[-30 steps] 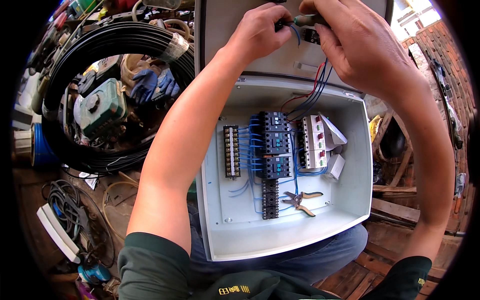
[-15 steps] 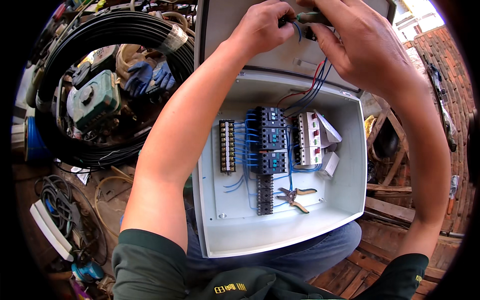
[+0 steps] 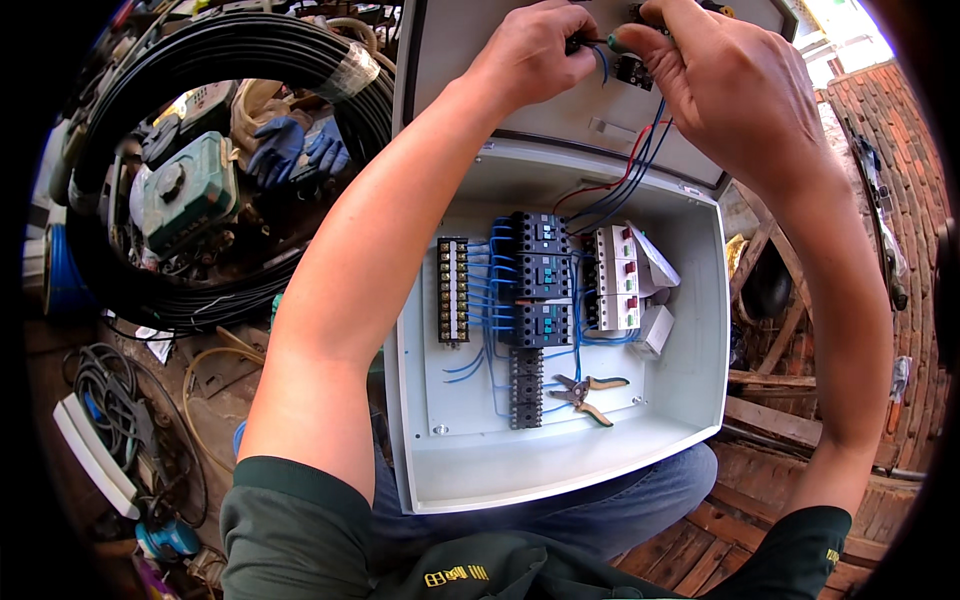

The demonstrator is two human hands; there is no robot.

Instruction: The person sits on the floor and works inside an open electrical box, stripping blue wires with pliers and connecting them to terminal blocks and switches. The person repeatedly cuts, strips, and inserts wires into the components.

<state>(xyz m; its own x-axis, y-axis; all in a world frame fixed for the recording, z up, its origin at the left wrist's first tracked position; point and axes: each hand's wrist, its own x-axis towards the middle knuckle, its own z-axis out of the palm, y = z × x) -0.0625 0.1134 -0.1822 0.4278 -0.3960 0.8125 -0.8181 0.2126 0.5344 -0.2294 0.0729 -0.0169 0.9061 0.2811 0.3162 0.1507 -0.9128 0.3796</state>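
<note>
At the top of the head view, my left hand [image 3: 535, 60] pinches a small black part [image 3: 573, 43] with a short blue wire [image 3: 604, 66] beside it. My right hand [image 3: 735, 95] grips a screwdriver [image 3: 614, 42] by its green handle, mostly hidden by the fingers. Its shaft points left at the black part. Both hands are over the raised door [image 3: 560, 115] of a pale metal electrical box [image 3: 560, 480]. A black block [image 3: 634, 71] shows on the door under my right fingers. Red and dark blue wires [image 3: 632, 170] run from there into the box.
The box rests on my lap, holding a terminal strip [image 3: 453, 290], black contactors [image 3: 547, 275], white breakers [image 3: 618, 275], a black relay base [image 3: 527, 390] and cutting pliers [image 3: 578, 391]. A black cable coil [image 3: 110, 240] and green machine [image 3: 190, 195] lie left. Wooden boards [image 3: 775, 420] lie right.
My right hand has shifted slightly right and down, uncovering more of the black block. My left hand stays nearly in place on the black part.
</note>
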